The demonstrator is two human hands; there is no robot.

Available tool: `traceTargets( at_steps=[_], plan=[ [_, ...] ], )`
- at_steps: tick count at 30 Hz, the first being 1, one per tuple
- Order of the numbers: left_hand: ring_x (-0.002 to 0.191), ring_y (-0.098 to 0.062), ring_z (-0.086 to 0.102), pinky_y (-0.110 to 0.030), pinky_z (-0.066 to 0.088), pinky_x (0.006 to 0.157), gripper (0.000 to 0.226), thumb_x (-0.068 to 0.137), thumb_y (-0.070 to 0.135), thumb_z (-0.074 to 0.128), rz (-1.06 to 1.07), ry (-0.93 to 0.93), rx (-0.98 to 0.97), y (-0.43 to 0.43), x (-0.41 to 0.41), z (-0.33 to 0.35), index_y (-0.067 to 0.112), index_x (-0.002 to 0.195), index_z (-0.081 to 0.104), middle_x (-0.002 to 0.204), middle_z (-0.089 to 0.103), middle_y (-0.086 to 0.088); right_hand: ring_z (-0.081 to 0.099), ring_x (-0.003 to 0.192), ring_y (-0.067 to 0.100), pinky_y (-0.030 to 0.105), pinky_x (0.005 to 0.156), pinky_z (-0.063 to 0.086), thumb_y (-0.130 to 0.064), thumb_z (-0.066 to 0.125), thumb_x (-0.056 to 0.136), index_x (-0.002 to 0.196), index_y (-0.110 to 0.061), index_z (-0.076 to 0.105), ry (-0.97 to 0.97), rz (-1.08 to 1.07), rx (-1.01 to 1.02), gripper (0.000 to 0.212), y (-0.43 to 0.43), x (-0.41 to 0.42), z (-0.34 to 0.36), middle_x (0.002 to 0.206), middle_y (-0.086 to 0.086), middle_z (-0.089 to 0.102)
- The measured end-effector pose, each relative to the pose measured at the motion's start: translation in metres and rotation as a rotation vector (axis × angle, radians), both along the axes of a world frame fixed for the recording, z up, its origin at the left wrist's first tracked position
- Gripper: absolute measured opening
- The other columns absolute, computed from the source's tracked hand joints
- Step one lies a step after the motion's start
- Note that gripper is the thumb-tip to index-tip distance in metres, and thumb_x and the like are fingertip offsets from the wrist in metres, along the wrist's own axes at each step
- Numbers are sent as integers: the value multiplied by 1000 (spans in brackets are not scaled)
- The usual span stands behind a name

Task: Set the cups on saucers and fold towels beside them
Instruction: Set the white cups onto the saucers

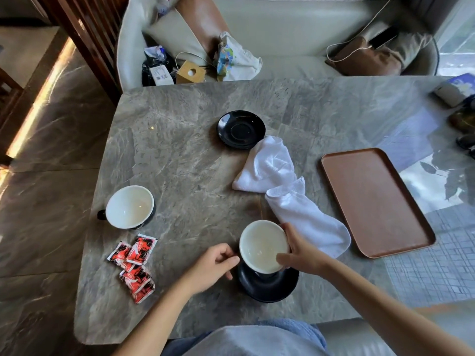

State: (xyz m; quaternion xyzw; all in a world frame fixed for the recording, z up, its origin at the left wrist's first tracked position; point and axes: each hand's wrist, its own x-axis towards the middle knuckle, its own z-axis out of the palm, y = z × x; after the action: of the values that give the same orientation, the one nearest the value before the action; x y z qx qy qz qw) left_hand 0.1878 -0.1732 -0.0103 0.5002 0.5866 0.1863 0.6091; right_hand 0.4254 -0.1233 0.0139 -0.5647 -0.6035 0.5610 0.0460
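A dark cup with a white inside stands on a black saucer near the table's front edge. My right hand grips this cup by its right rim. My left hand is curled at the cup's left side, seemingly pinching its hidden handle. A second cup stands on the bare table at the left, with no saucer under it. An empty black saucer lies farther back. Two crumpled white towels lie unfolded between that saucer and my right hand.
Several red sachets lie at the front left. A brown tray sits empty at the right. The grey marble table ends at a white sofa behind, which holds cushions, bags and a small box.
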Motion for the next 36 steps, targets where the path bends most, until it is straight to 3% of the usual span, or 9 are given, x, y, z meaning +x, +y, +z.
traceTargets(
  at_steps=[3,10,13,16,20,23,27,32,36],
  plan=[
    [59,-5,61,-14,44,61,17,90,15,57,-20,40,53,1,4,1,17,75,51,69,59,6,67,57,19,28,52,55,-3,54,82,117,-24,26,-9,-22,-61,49,-12,7,-4,96,5,53],
    [65,-9,63,-24,48,70,14,88,21,60,-114,128,65,-3,7,2,17,75,56,74,63,2,60,42,7,26,43,50,-1,45,81,113,-23,23,-31,-62,-141,45,-27,13,-14,84,12,51],
    [69,-7,62,-28,48,75,16,86,25,61,-137,174,84,-5,8,2,24,70,57,80,67,8,59,45,6,27,45,51,0,44,83,115,-23,24,-36,-68,-165,44,-30,14,-15,84,12,50],
    [77,-5,59,-28,46,79,24,84,26,63,-175,211,121,-4,9,4,32,63,52,97,71,13,60,60,12,30,48,55,0,44,85,120,-21,27,-26,-86,-187,44,-31,15,-12,89,10,49],
    [66,-5,51,-28,44,70,22,84,27,62,-177,234,125,-5,9,3,31,65,52,84,69,8,60,65,15,31,51,57,1,45,86,124,-20,27,-8,-107,-217,47,-32,14,-8,93,10,48],
    [68,-10,55,-30,46,72,17,84,28,63,-168,227,98,-4,9,4,26,68,55,73,63,9,61,67,17,33,54,58,2,45,86,128,-21,27,-2,-121,-228,51,-32,14,-6,96,11,49],
    [86,-25,63,-40,49,84,14,84,27,63,-174,212,60,-3,8,5,19,74,59,81,68,0,63,68,20,39,61,60,3,45,86,128,-23,27,4,-122,-244,52,-32,15,-4,94,14,52],
    [83,-18,62,-37,49,84,12,83,29,64,-183,203,43,-2,7,5,23,73,58,83,67,1,62,67,18,39,61,61,1,47,86,128,-20,28,-15,-93,-257,50,-29,16,-1,92,14,53],
    [81,-22,67,-36,52,82,6,83,22,64,-103,150,29,-1,5,6,23,78,62,83,71,-3,58,67,13,29,55,55,-23,62,85,116,-18,41,-241,96,-96,38,-17,17,4,94,3,55]
  ],
)
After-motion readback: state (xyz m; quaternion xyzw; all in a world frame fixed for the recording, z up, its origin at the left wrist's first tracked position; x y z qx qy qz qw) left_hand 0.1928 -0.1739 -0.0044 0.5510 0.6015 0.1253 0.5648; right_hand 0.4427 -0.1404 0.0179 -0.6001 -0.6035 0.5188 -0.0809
